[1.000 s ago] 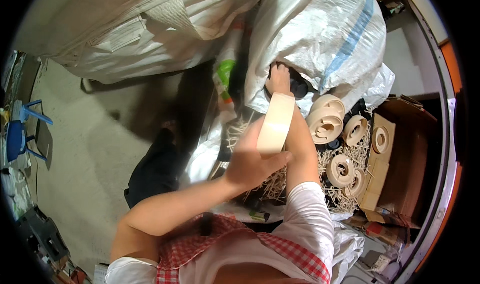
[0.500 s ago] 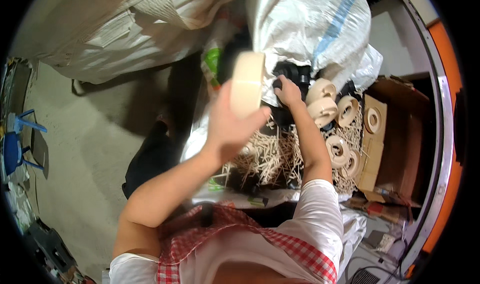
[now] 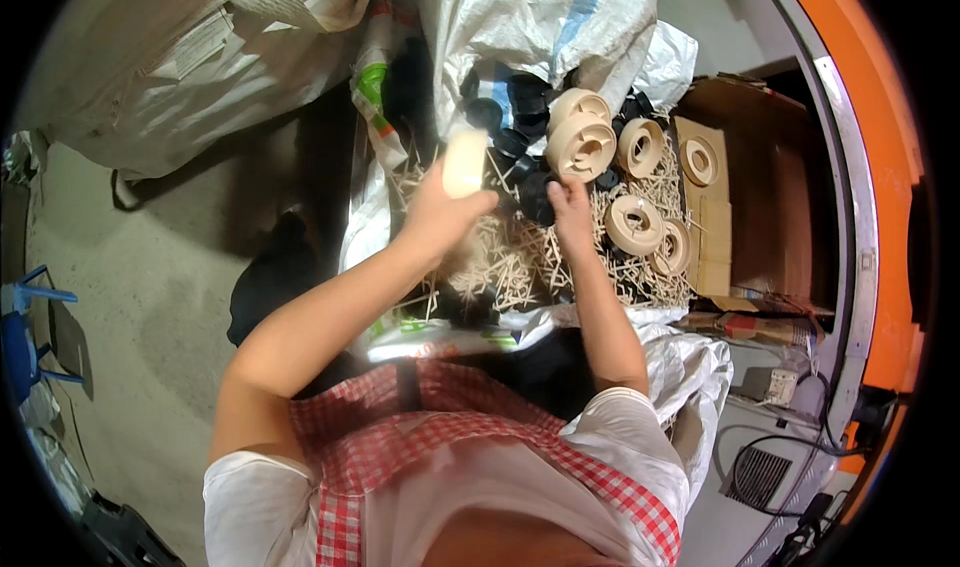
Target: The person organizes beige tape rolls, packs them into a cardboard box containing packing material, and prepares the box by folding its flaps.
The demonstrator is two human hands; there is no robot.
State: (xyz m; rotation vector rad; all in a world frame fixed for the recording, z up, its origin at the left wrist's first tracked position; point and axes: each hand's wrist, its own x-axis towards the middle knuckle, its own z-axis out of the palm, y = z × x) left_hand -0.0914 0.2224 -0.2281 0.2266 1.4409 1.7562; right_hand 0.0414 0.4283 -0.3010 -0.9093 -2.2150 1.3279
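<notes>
My left hand (image 3: 440, 212) grips a thick cream plastic ring (image 3: 465, 163), blurred by motion and held up on edge over the heap. In my right hand (image 3: 572, 217) is a black round plastic part (image 3: 537, 199), pinched at its right edge by thumb and fingers. The two parts are apart. Just beyond the right hand, cream rings with inner spokes (image 3: 581, 147) lie stacked. Loose thin cream plastic sticks (image 3: 505, 262) spread below both hands. More black round parts (image 3: 528, 97) lie by the mouth of a white woven sack (image 3: 510, 17).
More cream rings (image 3: 634, 225) sit right of my right hand. One ring (image 3: 698, 161) rests on a flap of an open cardboard box (image 3: 775, 197). A large pale bulk bag (image 3: 200, 77) hangs over the left. Blue stool legs (image 3: 45, 327) stand at the far left; an orange frame (image 3: 890, 267) runs along the right.
My right hand has drawn back from the sack's mouth with the black part. My left hand has lowered the cream ring and brought it nearer the heap. The view has shifted too.
</notes>
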